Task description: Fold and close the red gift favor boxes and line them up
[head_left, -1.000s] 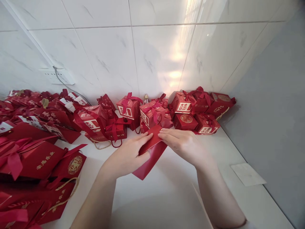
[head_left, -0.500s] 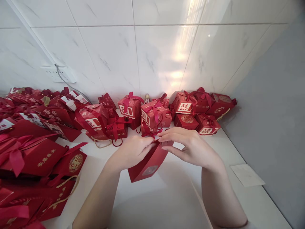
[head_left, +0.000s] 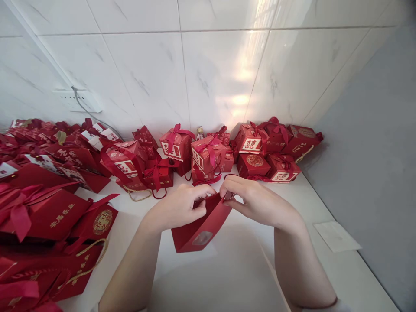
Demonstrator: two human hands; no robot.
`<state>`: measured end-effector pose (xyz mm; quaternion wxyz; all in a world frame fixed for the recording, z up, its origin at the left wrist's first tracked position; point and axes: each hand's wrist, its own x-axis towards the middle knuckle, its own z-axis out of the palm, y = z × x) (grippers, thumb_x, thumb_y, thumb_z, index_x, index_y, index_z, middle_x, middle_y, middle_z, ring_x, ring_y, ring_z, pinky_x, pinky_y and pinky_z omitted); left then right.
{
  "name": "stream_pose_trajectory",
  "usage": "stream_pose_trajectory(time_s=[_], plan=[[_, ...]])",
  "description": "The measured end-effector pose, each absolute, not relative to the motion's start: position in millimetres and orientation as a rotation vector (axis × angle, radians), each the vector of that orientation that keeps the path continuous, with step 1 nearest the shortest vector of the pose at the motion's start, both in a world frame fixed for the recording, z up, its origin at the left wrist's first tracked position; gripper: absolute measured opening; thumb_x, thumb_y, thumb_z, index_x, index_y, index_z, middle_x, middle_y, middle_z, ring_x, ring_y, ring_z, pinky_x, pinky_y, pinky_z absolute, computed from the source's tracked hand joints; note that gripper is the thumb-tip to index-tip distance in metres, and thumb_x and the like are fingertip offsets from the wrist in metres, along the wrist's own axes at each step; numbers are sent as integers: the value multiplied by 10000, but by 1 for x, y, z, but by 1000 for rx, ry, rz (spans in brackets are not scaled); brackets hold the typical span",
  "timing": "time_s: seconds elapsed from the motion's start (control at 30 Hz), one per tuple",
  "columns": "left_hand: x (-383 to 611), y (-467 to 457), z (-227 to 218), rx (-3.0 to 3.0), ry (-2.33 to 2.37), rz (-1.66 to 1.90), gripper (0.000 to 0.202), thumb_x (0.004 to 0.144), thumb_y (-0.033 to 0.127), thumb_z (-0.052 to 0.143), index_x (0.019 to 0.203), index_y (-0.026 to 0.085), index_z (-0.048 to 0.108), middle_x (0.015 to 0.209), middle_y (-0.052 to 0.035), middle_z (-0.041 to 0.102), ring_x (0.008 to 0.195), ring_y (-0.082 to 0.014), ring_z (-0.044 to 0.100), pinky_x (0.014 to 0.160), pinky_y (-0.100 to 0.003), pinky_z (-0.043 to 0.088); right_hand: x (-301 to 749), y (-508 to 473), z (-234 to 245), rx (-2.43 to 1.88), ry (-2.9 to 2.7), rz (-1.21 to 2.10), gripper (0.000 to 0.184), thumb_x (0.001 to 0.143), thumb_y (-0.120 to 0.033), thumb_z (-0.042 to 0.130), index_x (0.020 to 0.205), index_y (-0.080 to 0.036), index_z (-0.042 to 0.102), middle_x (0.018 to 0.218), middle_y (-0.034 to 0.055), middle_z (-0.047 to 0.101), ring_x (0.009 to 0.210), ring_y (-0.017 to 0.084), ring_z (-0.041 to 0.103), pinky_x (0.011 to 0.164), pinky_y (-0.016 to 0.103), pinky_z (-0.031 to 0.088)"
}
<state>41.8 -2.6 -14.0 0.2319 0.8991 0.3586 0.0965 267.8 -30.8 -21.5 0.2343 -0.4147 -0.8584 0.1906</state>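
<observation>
Between my hands is a red paper gift box (head_left: pixel 208 223), tilted, with a small clear window on its lower side. Its upper end faces away from me, and its interior is partly hidden. My left hand (head_left: pixel 185 206) pinches the box's top edge on the left, thumb and fingers closed on it. On the right upper edge, my right hand (head_left: pixel 251 197) grips the box with bent fingertips, and a bit of ribbon or flap shows by them. Just beyond my hands stands a stacked red box (head_left: pixel 208 154) tied with a ribbon bow.
Many red gift boxes (head_left: pixel 48 212) with ribbons and cord handles crowd the left of the white table (head_left: pixel 214 281). More boxes (head_left: pixel 253 138) line the tiled wall (head_left: pixel 146 65). A white paper slip (head_left: pixel 336 237) lies at right, near a grey panel (head_left: pixel 377 130). A socket (head_left: pixel 76 102) with a cable is on the wall.
My hands have shifted their grip along the box's upper edge; the right fingers now pinch its corner. The left thumb has drawn back slightly, and the box has tilted a little, its upper opening wider.
</observation>
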Motion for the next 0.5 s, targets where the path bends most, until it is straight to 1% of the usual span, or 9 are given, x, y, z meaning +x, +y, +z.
stream_pose_trajectory(time_s=[0.03,0.1,0.2,0.27,0.33,0.4,0.5], plan=[[41,-3,-14,2463,989,291,285,827,110,448,1036,257,575,661,76,537,555,-86,458,560,-217,334,268,-31,-21,-1135,-2351,515,207,867,-30,565,893,-227,505,900,-26,572,773,134,538,616,234,415],[39,-2,-16,2460,993,332,255,876,158,444,1057,265,589,745,67,615,605,-91,517,603,-219,367,267,-31,-21,-1124,-2352,497,195,876,-40,564,893,-225,506,909,-19,577,783,140,543,616,239,417],[38,0,-17,2456,1031,400,240,949,248,407,1074,270,611,924,32,686,762,-129,607,697,-243,406,264,-31,-20,-1092,-2307,488,172,893,-76,573,951,-231,529,946,-3,605,815,158,569,656,262,449],[38,4,-18,2370,1061,497,248,966,270,396,1082,266,615,1011,15,690,852,-155,627,740,-256,424,263,-31,-19,-1079,-2214,433,192,901,-130,603,1044,-245,545,1005,10,629,889,183,590,767,307,478],[36,9,-19,2179,1050,623,245,972,294,400,1094,252,608,1049,-3,686,875,-162,632,747,-259,445,264,-30,-19,-1104,-2081,351,240,904,-201,632,1122,-260,552,1074,23,640,982,213,594,880,363,470],[35,15,-20,1938,989,728,241,965,321,435,1123,231,593,1091,-29,678,888,-168,639,754,-263,473,266,-27,-20,-1132,-1931,355,224,914,-253,629,1129,-267,567,1112,29,640,1028,224,597,904,377,475],[33,22,-24,1657,935,789,275,909,328,557,1160,217,584,1132,-55,671,901,-185,651,754,-276,506,268,-16,-28,-1073,-1655,559,232,922,-301,620,1141,-267,549,1128,36,641,1003,204,623,857,349,513]])
